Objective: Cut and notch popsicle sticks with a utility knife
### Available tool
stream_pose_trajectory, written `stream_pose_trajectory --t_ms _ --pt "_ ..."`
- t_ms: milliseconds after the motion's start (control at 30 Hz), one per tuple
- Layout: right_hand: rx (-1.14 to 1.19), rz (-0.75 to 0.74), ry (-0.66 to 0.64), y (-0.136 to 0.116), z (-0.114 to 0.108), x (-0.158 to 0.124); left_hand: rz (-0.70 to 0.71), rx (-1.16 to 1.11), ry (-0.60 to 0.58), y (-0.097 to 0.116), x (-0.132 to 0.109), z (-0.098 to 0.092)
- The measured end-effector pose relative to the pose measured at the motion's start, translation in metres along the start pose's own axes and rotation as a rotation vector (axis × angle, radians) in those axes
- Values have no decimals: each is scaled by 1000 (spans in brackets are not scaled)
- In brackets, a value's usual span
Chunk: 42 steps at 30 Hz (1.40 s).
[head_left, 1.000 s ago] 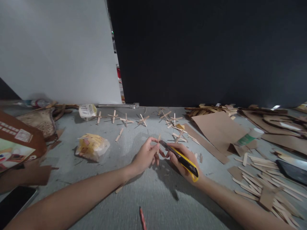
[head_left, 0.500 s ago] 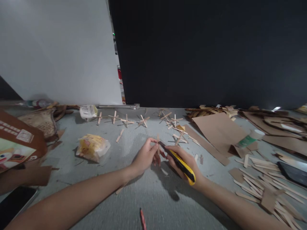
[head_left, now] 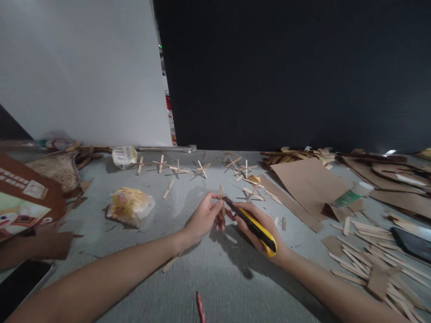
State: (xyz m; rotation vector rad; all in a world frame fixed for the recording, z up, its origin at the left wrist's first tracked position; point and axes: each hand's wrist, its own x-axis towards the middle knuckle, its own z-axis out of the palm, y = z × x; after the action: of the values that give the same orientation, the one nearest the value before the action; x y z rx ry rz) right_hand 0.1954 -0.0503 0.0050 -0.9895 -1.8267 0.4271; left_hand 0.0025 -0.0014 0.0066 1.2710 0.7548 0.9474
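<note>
Between the thumb and fingers of my left hand [head_left: 206,216] a wooden craft stick [head_left: 221,192] stands roughly upright. My right hand [head_left: 257,220] is wrapped round a yellow and black utility knife [head_left: 253,223]. The knife's front end points at the stick, close to my left fingertips; whether the blade touches the wood I cannot tell. Beyond my hands, a row of small crossed-stick pieces [head_left: 202,169] stands along the surface. One loose stick [head_left: 168,189] lies to the left, and another [head_left: 170,264] lies partly under my left forearm.
A yellow plastic packet [head_left: 130,207] and a phone [head_left: 25,287] are on the left. A red pen [head_left: 200,307] lies near me. At right are cardboard sheets [head_left: 305,181], a green-and-white cup [head_left: 353,194], scattered sticks [head_left: 357,262] and another phone [head_left: 412,242]. Dark and white panels rise behind.
My right hand and the utility knife have shifted very slightly to the right. My left hand keeps the stick in nearly the same place.
</note>
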Motion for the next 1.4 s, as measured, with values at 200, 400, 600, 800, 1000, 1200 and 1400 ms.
stream_pose_trajectory --t_ms 200,400,600,800,1000,1200,1400 --pt "106 192 -37 2 -2 1 27 -29 -1 1 0 0" --pt "191 267 -36 5 -1 1 28 -27 -7 -2 1 -2" --pt "288 323 -34 9 1 0 27 -22 -13 0 0 -1" --pt "359 367 -51 12 2 0 25 -9 -8 2 0 -2" --pt "338 353 -42 14 3 -1 9 -47 -11 -2 1 -3" --pt "354 374 -57 13 2 0 -3 -46 -21 -1 2 -5" --pt "381 379 -56 12 2 0 -8 -46 -27 0 1 -4"
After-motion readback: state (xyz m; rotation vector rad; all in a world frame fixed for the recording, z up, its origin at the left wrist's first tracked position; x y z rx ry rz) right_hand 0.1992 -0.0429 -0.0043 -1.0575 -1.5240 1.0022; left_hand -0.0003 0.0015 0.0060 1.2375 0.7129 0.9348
